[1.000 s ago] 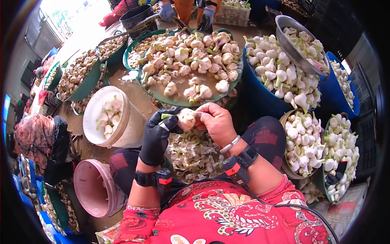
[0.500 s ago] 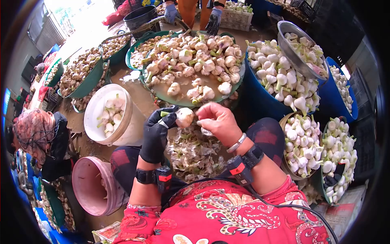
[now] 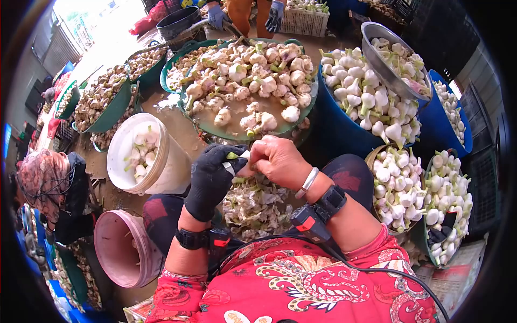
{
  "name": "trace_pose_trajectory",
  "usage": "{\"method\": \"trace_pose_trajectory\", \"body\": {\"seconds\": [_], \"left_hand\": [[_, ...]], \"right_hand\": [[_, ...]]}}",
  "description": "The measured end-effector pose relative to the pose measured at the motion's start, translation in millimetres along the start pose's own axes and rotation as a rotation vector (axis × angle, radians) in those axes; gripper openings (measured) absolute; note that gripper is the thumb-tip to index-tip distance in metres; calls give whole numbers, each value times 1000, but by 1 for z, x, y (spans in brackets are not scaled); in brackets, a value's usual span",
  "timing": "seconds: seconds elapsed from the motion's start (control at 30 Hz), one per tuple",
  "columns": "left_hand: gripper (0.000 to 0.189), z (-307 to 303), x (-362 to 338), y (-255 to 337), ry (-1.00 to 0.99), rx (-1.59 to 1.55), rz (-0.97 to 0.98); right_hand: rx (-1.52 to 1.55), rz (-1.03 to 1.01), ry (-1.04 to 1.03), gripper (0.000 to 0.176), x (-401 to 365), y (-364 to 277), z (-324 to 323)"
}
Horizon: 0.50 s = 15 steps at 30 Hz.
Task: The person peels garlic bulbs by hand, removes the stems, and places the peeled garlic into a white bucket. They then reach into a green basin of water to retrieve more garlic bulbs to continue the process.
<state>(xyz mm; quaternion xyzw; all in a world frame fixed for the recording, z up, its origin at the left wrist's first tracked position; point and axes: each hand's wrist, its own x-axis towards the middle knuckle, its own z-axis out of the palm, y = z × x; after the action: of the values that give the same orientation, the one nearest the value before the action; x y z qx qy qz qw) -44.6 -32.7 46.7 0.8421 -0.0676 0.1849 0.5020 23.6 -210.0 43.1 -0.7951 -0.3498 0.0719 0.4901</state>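
My left hand [image 3: 212, 180], in a black glove, grips a garlic bulb [image 3: 243, 156] by its green stem end. Bare, with a silver bangle at the wrist, my right hand [image 3: 279, 160] closes over the same bulb and hides most of it. Both hands meet above a heap of peeled skins [image 3: 256, 204] in my lap. Just beyond them sits a green basin [image 3: 253, 133] of wet, unpeeled garlic [image 3: 253, 75].
A white bucket [image 3: 161, 161] with a few peeled bulbs stands left, a pink bucket [image 3: 126, 247] below it. Blue tubs [image 3: 344, 134] and baskets of cleaned garlic [image 3: 398, 188] crowd the right. A person in a headscarf [image 3: 43, 183] sits far left; another person's gloved hands [image 3: 274, 13] work at the top.
My right hand pulled away from the bulb with a piece of skin, then came back and now covers it. The hands sit slightly lower and closer together.
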Motion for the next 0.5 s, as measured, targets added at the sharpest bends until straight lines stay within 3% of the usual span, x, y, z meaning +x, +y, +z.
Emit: {"method": "trace_pose_trajectory", "body": {"seconds": [0.1, 0.17, 0.2, 0.23, 0.3, 0.33, 0.37, 0.43, 0.5], "left_hand": [[20, 1, 2, -14, 11, 74, 34], [19, -5, 4, -26, 55, -597, -432], [26, -7, 3, -27, 41, -746, -463], [26, -5, 3, -29, 48, -735, -463], [23, -1, 1, -34, 50, -403, -284], [28, -5, 3, -35, 78, -1142, -597], [28, -4, 2, -37, 76, -1136, -604], [33, 2, 3, -41, 94, 182, 122], [34, 3, 2, -40, 16, 115, 59]], "right_hand": [[-174, -159, 4, 7, -2, 7, 4], [-176, -80, -44, 9, -15, 8, 8], [-192, -41, -80, 12, -21, 18, 17], [-247, -27, -66, 10, -25, 26, 24], [-135, 263, -90, 8, -26, 36, 22], [-104, 291, -29, 11, -24, 39, 20], [32, 337, -13, 11, -23, 43, 18], [203, 270, -43, 12, -14, 46, 20], [275, 343, -281, 11, -7, 32, 16]]}}
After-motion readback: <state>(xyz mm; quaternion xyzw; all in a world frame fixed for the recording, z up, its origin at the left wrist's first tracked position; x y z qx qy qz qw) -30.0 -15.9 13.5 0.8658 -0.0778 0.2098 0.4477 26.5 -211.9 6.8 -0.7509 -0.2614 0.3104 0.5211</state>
